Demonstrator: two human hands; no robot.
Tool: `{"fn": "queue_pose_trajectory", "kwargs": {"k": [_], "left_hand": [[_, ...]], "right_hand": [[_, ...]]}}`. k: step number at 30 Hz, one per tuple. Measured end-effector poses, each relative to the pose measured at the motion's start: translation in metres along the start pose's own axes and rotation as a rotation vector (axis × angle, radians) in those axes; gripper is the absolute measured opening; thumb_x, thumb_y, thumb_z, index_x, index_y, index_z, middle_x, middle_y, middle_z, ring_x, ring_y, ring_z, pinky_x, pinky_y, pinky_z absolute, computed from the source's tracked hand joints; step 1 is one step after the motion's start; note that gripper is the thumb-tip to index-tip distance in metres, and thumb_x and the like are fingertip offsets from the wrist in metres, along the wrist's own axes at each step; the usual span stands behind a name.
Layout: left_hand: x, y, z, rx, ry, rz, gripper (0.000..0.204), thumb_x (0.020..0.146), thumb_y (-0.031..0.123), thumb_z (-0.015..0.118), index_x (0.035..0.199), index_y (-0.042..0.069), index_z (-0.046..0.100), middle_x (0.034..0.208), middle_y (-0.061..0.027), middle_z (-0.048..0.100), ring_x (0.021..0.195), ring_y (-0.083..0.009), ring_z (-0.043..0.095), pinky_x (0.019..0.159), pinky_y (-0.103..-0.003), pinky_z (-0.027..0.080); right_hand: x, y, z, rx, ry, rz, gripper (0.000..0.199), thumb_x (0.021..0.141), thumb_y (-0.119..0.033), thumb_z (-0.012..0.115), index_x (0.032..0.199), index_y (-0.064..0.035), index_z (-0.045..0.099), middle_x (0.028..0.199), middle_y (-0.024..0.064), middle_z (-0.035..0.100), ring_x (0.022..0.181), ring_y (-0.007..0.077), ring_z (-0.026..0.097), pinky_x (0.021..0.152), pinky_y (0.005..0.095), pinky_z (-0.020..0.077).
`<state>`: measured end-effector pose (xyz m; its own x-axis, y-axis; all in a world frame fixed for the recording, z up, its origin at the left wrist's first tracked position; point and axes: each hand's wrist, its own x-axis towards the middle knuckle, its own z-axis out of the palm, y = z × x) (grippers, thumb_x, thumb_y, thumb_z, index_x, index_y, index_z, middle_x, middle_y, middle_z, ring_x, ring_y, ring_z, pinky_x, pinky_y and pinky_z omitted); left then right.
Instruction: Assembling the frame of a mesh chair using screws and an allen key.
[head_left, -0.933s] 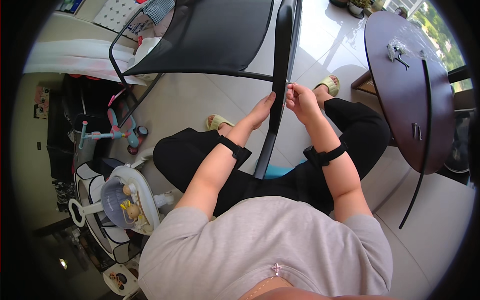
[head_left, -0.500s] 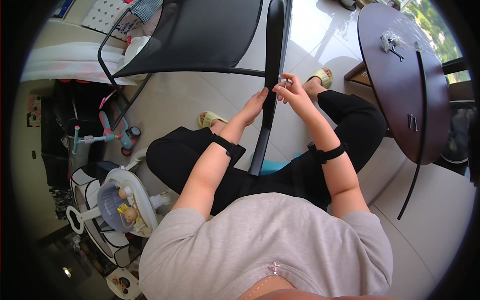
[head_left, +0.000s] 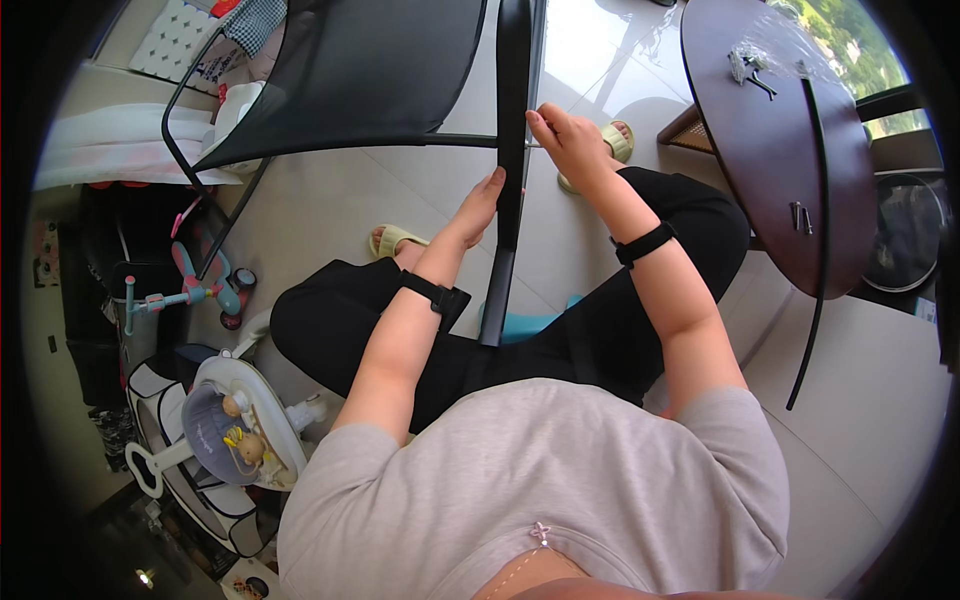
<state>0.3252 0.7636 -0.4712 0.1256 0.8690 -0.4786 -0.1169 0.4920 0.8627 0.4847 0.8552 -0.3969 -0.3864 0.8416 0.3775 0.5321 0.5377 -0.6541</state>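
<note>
I sit with black-trousered legs apart, a black metal frame bar (head_left: 510,150) standing upright between my knees. A dark mesh panel (head_left: 370,70) stretches from the bar to the left on a thin black tube frame. My left hand (head_left: 482,205) rests flat against the left side of the bar, fingers straight. My right hand (head_left: 560,135) is at the bar's right edge, fingers pinched on a small part that is too small to identify. Both wrists wear black bands.
A dark round table (head_left: 775,150) at the right carries a bag of small hardware (head_left: 745,65), loose screws (head_left: 800,215) and a thin black rod (head_left: 815,190). A baby bouncer (head_left: 235,435) and a toy scooter (head_left: 190,285) stand at the left. Pale slippers are on my feet.
The view has tilted down a little, so the bar and hands sit higher. My right hand moved up along the bar's right edge; my left hand stays on its left side.
</note>
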Motion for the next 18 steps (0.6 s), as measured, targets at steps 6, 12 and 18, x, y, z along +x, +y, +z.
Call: {"fn": "queue_pose_trajectory", "kwargs": {"k": [6, 12, 18], "left_hand": [[0.001, 0.0, -0.001, 0.012, 0.004, -0.001, 0.072, 0.085, 0.063, 0.033, 0.122, 0.002, 0.045, 0.102, -0.0069, 0.057, 0.103, -0.0147, 0.047, 0.102, -0.033, 0.023], [0.003, -0.003, -0.003, 0.033, 0.022, 0.01, 0.073, 0.085, 0.063, 0.034, 0.122, 0.001, 0.044, 0.103, -0.0083, 0.057, 0.1, -0.0152, 0.05, 0.097, -0.032, 0.031], [0.002, 0.002, -0.002, 0.015, 0.004, 0.013, 0.069, 0.086, 0.06, 0.035, 0.121, 0.001, 0.044, 0.103, -0.0085, 0.057, 0.098, -0.016, 0.052, 0.094, -0.031, 0.036]], "right_hand": [[0.014, 0.016, 0.006, 0.14, 0.02, 0.105, 0.033, 0.089, -0.031, 0.047, 0.073, -0.0025, 0.05, 0.059, 0.0129, 0.054, 0.058, 0.0324, 0.054, 0.053, 0.0385, 0.0412], [0.026, 0.026, 0.019, 0.449, -0.025, 0.348, 0.037, 0.089, -0.032, 0.044, 0.076, 0.0006, 0.055, 0.058, 0.0136, 0.052, 0.056, 0.0261, 0.051, 0.057, 0.0352, 0.0411], [0.019, 0.019, 0.007, 0.625, -0.164, 0.596, 0.049, 0.088, -0.044, 0.045, 0.069, -0.0002, 0.055, 0.049, 0.0055, 0.048, 0.044, 0.0119, 0.045, 0.043, 0.0264, 0.0351]]}}
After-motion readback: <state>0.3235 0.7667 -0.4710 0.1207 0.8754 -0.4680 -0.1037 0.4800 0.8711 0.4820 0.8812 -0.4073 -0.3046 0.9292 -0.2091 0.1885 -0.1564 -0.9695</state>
